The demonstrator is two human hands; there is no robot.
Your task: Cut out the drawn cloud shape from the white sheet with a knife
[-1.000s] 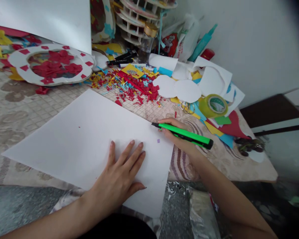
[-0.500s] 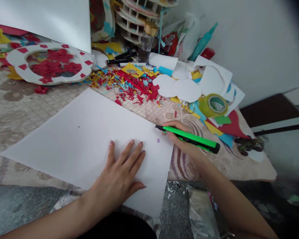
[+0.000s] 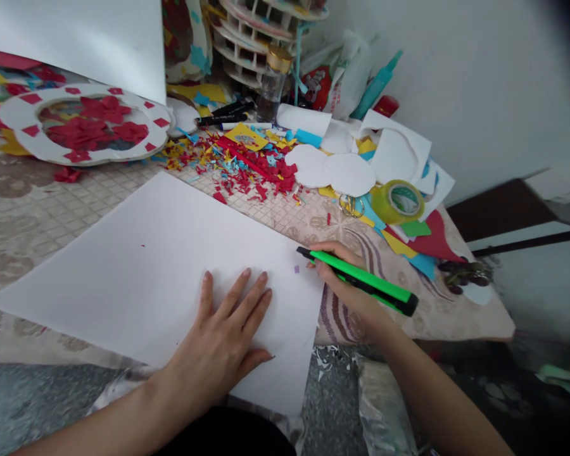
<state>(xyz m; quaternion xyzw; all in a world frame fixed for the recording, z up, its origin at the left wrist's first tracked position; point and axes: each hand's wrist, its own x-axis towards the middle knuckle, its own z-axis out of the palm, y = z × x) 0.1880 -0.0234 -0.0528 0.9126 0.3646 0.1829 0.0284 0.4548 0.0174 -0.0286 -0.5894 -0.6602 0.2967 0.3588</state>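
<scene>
Black cloth (image 3: 228,437) shows at the bottom edge, between the two forearms. To its right, white snippets (image 3: 323,360) lie on the grey floor (image 3: 330,399) beside a bag (image 3: 384,402).

The left hand (image 3: 228,332) lies flat on a big white sheet (image 3: 166,266), fingers spread, with nothing in its grasp. The sheet is set askew on the table (image 3: 437,320), its near corner hanging past the table's front edge. The right hand (image 3: 349,299) is closed around a green knife (image 3: 377,285), whose dark tip points left, just inside the sheet's far right edge (whether it touches the paper, I cannot tell). A purple speck (image 3: 296,269) lies on the sheet near that tip.

Beyond the sheet, yellow tape (image 3: 382,206) stands at the right among coloured paper. White cutouts (image 3: 349,174) come next, then a heap of red scraps (image 3: 282,177) mixed with yellow and blue. On the left, a white frame (image 3: 16,123) with red diamonds rings some red flowers (image 3: 83,133).

Farther back are black pens (image 3: 225,118), a gold-capped jar (image 3: 270,95), a teal tube (image 3: 376,87) and a plastic bag (image 3: 351,73). A tiered rack (image 3: 240,47) rises behind the jar, and a pale wall (image 3: 460,82) stands to the right.
</scene>
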